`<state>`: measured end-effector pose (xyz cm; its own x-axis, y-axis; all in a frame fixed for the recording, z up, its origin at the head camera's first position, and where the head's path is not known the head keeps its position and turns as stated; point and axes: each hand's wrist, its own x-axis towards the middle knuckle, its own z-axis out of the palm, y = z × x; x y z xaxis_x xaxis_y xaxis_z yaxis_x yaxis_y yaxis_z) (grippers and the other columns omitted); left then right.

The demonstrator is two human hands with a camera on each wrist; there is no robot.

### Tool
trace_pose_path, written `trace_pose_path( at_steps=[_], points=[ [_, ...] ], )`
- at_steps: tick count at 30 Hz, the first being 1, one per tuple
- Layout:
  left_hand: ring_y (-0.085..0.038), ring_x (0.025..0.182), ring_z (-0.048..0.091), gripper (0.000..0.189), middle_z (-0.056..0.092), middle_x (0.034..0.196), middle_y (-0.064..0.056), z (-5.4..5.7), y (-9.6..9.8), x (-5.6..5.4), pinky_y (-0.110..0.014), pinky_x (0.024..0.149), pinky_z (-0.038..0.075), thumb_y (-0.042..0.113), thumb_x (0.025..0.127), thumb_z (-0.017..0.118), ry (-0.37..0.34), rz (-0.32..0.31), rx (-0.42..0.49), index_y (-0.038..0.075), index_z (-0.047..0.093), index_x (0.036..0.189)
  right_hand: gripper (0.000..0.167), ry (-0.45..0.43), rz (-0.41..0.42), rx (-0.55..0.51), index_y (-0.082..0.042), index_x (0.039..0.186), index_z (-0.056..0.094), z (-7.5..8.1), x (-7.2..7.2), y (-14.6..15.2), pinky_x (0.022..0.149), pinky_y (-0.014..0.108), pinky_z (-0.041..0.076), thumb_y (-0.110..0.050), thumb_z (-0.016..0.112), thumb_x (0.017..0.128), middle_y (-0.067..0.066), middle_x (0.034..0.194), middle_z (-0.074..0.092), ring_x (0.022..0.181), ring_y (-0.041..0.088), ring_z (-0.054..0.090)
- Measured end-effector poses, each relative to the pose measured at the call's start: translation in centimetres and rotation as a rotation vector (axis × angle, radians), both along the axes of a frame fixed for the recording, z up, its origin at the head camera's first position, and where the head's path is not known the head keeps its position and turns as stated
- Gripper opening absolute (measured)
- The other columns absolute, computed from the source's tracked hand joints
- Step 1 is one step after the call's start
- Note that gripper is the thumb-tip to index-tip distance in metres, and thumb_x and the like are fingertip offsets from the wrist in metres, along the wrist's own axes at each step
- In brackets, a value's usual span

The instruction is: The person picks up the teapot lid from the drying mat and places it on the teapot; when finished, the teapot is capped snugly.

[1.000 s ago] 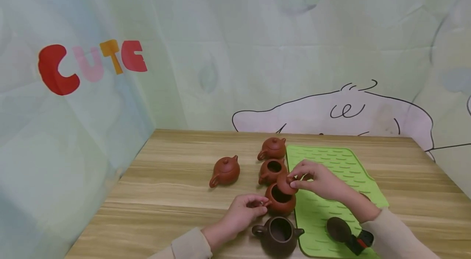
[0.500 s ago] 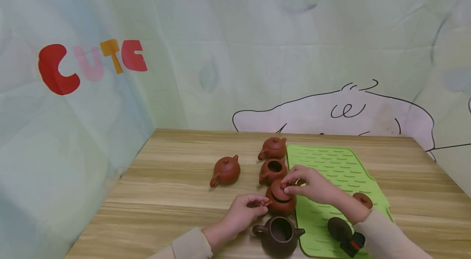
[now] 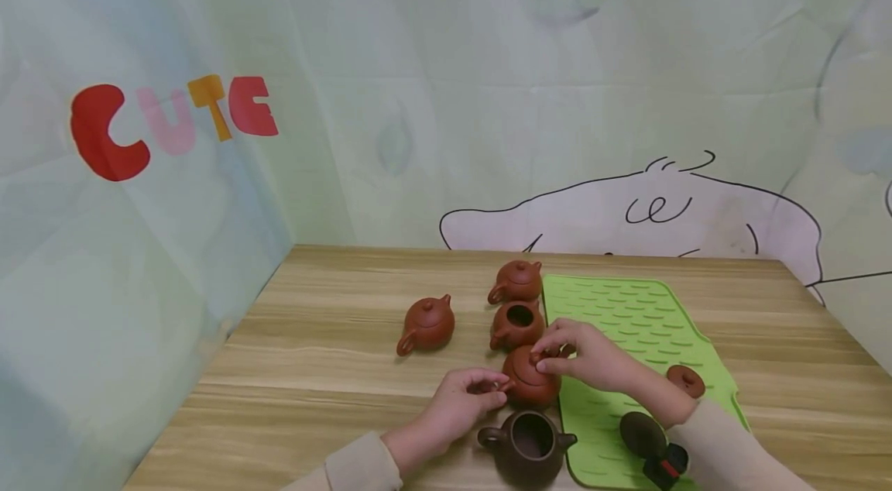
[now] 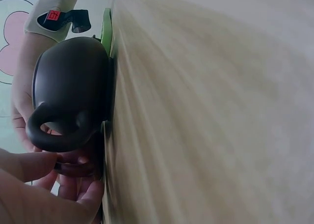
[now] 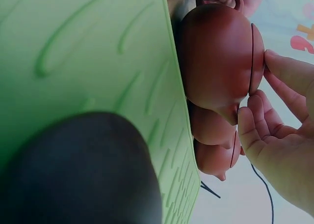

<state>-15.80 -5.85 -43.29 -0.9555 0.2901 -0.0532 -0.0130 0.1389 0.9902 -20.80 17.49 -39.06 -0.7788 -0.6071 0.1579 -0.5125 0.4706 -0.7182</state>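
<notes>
A reddish-brown clay teapot [image 3: 533,396] stands at the left edge of the green mat. Its lid [image 5: 258,59] now sits over the opening, with a thin seam showing between lid and body. My right hand [image 3: 591,355] pinches the lid's knob between thumb and fingertips. From the left, my left hand [image 3: 456,402] grips the teapot's handle between thumb and fingers. Nearer to me stands a dark brown teapot [image 3: 528,468] without a lid; in the left wrist view it hides most of the red one. Just behind is a lidless red teapot [image 3: 514,330].
Two lidded red teapots stand farther off, one at the back [image 3: 519,282] and one to the left [image 3: 428,325]. On the green mat [image 3: 613,305] lie a small red lid [image 3: 686,381] and a dark lid [image 3: 643,435]. A printed cloth [image 3: 390,88] hangs behind the table.
The right hand has lowered the tilted lid leftward onto the red teapot, closing its opening. Its forearm shift uncovers the small red lid. The left hand stays at the handle.
</notes>
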Motion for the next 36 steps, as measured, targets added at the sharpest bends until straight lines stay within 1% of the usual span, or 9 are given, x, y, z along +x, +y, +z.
trace_pose_path(
  at_steps=[9,13,18,22,25,29,32,36],
  points=[
    [-0.008,0.084,0.058,0.023,0.071,0.099,-0.017,0.0,0.0,0.0,-0.02,0.072,0.048,0.0,0.085,0.069,-0.003,-0.006,0.001,-0.006,0.069,0.106,0.017,-0.009,-0.006,0.009,-0.009,0.101,0.073,-0.1,0.2,0.0,0.074,0.026,0.052,-0.02,0.07,0.088,0.0,0.096,0.062,0.086,0.007,0.057],
    [-0.008,0.084,0.058,0.022,0.071,0.099,-0.016,0.0,0.0,0.0,-0.02,0.073,0.048,0.0,0.084,0.069,0.002,-0.006,-0.01,-0.006,0.069,0.106,0.016,-0.02,-0.011,0.007,-0.008,0.101,0.073,-0.2,0.1,0.0,0.075,0.026,0.053,-0.019,0.07,0.088,0.0,0.096,0.062,0.085,0.007,0.057],
    [-0.008,0.084,0.059,0.022,0.071,0.098,-0.016,0.0,0.0,-0.1,-0.02,0.072,0.048,0.0,0.084,0.069,0.012,-0.008,-0.016,-0.006,0.069,0.106,0.016,-0.014,-0.013,0.008,-0.008,0.101,0.073,-0.2,0.1,0.0,0.075,0.026,0.053,-0.018,0.07,0.088,0.0,0.096,0.062,0.086,0.007,0.057],
    [-0.009,0.084,0.059,0.022,0.071,0.099,-0.017,0.0,0.0,-0.2,-0.021,0.072,0.048,0.0,0.084,0.069,0.003,-0.012,-0.017,-0.006,0.069,0.105,0.016,-0.008,-0.012,0.006,-0.008,0.101,0.073,-0.2,0.2,0.0,0.074,0.026,0.052,-0.018,0.07,0.088,0.0,0.096,0.062,0.085,0.007,0.057],
    [-0.01,0.085,0.059,0.022,0.071,0.098,-0.015,0.2,0.0,-0.3,-0.023,0.073,0.048,0.0,0.084,0.07,-0.01,-0.018,-0.034,-0.006,0.069,0.106,0.017,-0.003,-0.014,0.004,-0.008,0.102,0.072,-0.2,0.2,0.1,0.073,0.025,0.051,-0.02,0.07,0.088,0.0,0.096,0.063,0.085,0.007,0.056],
    [-0.01,0.082,0.058,0.025,0.068,0.092,-0.008,0.7,0.0,-0.7,-0.024,0.071,0.048,0.0,0.083,0.07,-0.025,-0.038,-0.069,-0.005,0.067,0.107,0.023,0.018,-0.029,-0.004,-0.006,0.106,0.07,0.0,0.3,0.7,0.072,0.026,0.051,-0.022,0.07,0.088,0.002,0.097,0.065,0.084,0.007,0.057],
    [-0.01,0.08,0.056,0.026,0.065,0.089,-0.004,1.4,-0.1,-1.1,-0.024,0.069,0.048,0.001,0.083,0.071,-0.022,-0.045,-0.09,-0.004,0.067,0.108,0.029,0.024,-0.056,-0.003,-0.003,0.11,0.068,0.4,0.4,1.4,0.073,0.027,0.051,-0.023,0.07,0.089,0.005,0.099,0.065,0.085,0.007,0.057],
    [-0.011,0.082,0.056,0.026,0.065,0.092,-0.004,2.3,-0.1,-1.8,-0.026,0.07,0.048,0.005,0.085,0.071,0.01,-0.016,-0.099,-0.003,0.066,0.108,0.031,0.037,-0.106,-0.002,-0.003,0.113,0.066,1.0,0.7,2.8,0.076,0.027,0.052,-0.023,0.07,0.089,0.01,0.104,0.065,0.088,0.008,0.058]
  ],
)
